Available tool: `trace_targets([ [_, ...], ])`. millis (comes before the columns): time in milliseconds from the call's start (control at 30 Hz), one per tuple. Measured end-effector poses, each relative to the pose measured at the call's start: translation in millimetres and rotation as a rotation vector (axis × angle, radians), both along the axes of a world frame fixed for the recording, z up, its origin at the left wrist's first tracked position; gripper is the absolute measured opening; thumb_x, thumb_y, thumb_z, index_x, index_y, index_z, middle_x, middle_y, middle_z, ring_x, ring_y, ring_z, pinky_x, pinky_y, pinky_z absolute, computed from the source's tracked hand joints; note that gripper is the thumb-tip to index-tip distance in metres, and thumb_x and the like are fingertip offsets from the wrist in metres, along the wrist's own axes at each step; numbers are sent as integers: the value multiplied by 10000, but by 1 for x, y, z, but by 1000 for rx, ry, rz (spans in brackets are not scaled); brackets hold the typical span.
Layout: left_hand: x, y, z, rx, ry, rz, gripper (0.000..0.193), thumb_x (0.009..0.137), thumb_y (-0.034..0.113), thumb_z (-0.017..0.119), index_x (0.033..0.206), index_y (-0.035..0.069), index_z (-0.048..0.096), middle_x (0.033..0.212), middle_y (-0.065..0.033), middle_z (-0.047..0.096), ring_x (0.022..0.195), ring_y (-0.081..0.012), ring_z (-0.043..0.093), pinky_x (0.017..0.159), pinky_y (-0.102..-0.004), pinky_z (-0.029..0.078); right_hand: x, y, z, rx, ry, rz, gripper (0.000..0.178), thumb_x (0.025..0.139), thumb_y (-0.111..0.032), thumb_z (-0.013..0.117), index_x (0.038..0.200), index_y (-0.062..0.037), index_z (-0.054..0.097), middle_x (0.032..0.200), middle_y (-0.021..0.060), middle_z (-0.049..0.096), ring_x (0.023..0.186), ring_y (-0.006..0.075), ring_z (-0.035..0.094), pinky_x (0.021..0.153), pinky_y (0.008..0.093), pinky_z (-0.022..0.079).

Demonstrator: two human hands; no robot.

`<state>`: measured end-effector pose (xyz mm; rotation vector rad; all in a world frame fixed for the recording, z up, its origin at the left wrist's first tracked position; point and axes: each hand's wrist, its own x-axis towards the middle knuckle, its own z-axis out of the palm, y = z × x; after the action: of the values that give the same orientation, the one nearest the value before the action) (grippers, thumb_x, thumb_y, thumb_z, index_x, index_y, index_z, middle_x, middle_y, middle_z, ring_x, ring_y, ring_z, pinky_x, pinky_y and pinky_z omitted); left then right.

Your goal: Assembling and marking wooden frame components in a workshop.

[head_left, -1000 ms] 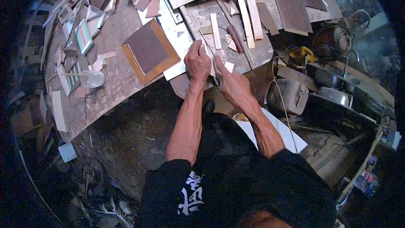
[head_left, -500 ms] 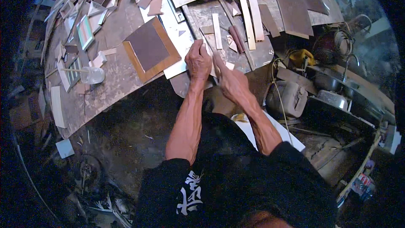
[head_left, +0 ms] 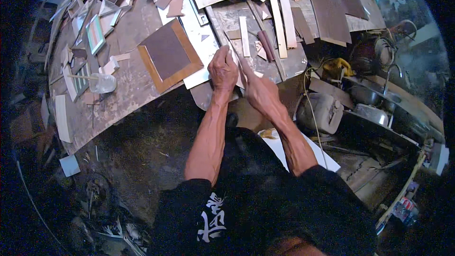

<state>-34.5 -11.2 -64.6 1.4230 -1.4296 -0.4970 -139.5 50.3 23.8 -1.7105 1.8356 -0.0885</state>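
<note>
My left hand presses down on a narrow pale strip that lies on the round grey worktop. My right hand is closed just to the right of it and touches the same strip near its lower end; what it grips is hidden by the fingers. A white sheet lies under the left hand's far side. A dark brown square panel with a light wooden border rests just left of the hands.
Wooden slats, brown boards and offcuts cover the bench behind. A clear plastic cup stands at the left. A yellow tool, a grey canister and metal pots sit at the right.
Both hands stay on the strip at the worktop's front edge; the right hand has shifted slightly toward me. The view has tilted a little.
</note>
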Motion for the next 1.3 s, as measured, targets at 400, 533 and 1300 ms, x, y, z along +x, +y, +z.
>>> trace_targets([
  [400, -2, 2, 1, 2, 14, -9, 172, 851, 47, 527, 959, -35, 634, 920, -213, 656, 841, -381, 641, 749, -428, 511, -2, -10, -18, -140, -41, 65, 652, 872, -124, 420, 1478, -236, 209, 796, 267, 641, 693, 466, 616, 620, 542, 473],
  [533, 7, 3, -2, 5, -10, 26, 168, 853, 54, 528, 947, -32, 637, 912, -210, 656, 837, -376, 640, 747, -425, 510, -6, 33, -7, -74, -67, 26, 681, 825, -141, 451, 1466, -275, 259, 775, 318, 597, 731, 467, 603, 663, 518, 456],
  [1300, 0, 0, 2, -4, -23, -14, 179, 832, 42, 535, 955, -38, 638, 934, -219, 657, 858, -380, 641, 768, -422, 517, -5, 2, -18, -107, 1, 33, 684, 827, -112, 459, 1465, -240, 246, 710, 295, 598, 650, 466, 601, 588, 548, 462],
])
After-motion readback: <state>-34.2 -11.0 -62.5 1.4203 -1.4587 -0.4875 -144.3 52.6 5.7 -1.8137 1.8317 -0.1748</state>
